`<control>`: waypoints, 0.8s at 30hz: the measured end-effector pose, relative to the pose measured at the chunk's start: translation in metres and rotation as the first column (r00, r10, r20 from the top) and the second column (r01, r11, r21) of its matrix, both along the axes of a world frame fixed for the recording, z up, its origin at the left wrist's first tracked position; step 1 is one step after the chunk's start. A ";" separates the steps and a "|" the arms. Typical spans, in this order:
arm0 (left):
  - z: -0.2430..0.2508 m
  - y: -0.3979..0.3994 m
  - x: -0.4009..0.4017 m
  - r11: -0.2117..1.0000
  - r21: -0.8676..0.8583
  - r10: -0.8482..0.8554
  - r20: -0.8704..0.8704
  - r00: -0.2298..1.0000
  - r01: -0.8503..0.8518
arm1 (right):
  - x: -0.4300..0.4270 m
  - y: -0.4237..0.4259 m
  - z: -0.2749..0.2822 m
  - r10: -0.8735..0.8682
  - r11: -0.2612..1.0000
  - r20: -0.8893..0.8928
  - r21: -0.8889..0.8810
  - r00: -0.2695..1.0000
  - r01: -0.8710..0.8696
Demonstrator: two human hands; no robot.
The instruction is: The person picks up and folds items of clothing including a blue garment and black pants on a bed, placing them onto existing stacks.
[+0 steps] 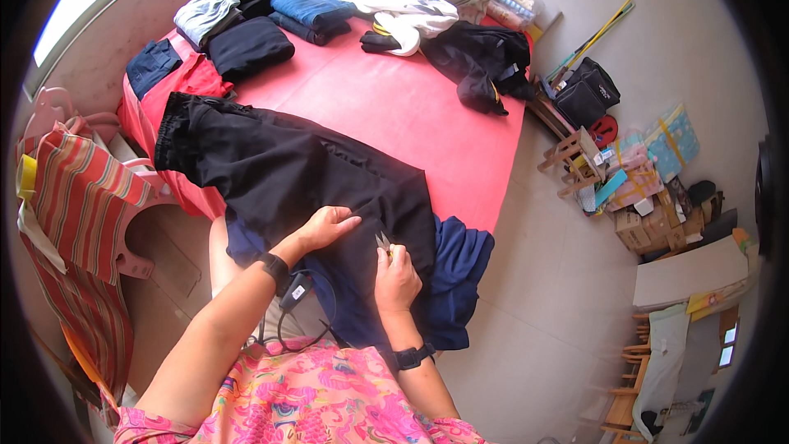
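Observation:
A pair of black trousers (290,154) with an elastic waistband lies spread over the near edge of the pink-covered surface and over my lap. My left hand (327,227) rests on the trousers, thumb and fingers pinching the cloth; any thread there is too small to see. In my right hand (397,277) is a small pair of thread snips (383,239), blades pointing up and away from me, close above the black cloth. Dark blue fabric (459,283) shows from beneath the trousers on both sides. Each wrist wears a black strap.
Folded clothes, including jeans (314,3) and a black jacket (487,61), line the far side of the pink cover (370,98). A pink chair (132,259) draped with striped cloth (83,197) stands left. A wooden stool (573,157) and boxes (653,222) stand right. A black cable (280,324) crosses my lap.

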State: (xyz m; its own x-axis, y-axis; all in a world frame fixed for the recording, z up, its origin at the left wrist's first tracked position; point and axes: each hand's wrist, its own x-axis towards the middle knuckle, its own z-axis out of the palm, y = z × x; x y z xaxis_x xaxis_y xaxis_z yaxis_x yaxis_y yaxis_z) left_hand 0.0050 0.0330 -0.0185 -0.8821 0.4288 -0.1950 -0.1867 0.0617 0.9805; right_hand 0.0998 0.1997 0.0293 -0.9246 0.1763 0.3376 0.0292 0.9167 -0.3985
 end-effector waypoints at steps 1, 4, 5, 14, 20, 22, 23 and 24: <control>0.001 0.000 0.000 1.000 -0.011 0.002 -0.005 1.000 -0.002 | 0.000 0.000 -0.001 0.007 1.000 -0.015 0.007 1.000 -0.007; 0.005 0.001 0.001 1.000 0.007 0.000 -0.011 1.000 0.000 | 0.000 0.002 -0.003 0.028 0.999 -0.039 0.029 0.999 -0.026; 0.006 0.001 0.002 1.000 0.007 0.002 -0.011 1.000 -0.001 | 0.000 0.003 -0.003 0.040 0.998 -0.047 0.045 0.998 -0.037; 0.015 0.000 0.003 1.000 -0.021 -0.002 -0.005 1.000 0.002 | 0.003 0.008 0.000 0.053 0.999 -0.061 0.012 0.997 -0.052; 0.012 0.000 0.002 0.999 -0.043 -0.006 -0.053 0.999 0.004 | 0.010 0.011 0.002 0.020 0.998 0.043 -0.055 0.999 -0.017; 0.015 0.000 0.003 1.000 -0.012 -0.004 -0.018 1.000 0.003 | 0.010 0.011 0.006 0.018 0.998 0.059 -0.063 0.998 -0.014; 0.014 0.000 0.003 1.000 -0.013 -0.002 -0.020 1.000 0.002 | 0.011 0.011 0.008 0.020 0.997 0.074 -0.074 0.997 -0.015; 0.010 0.001 0.004 1.000 0.001 0.008 -0.010 1.000 -0.008 | 0.012 0.011 0.011 0.021 0.997 0.073 -0.074 0.997 -0.015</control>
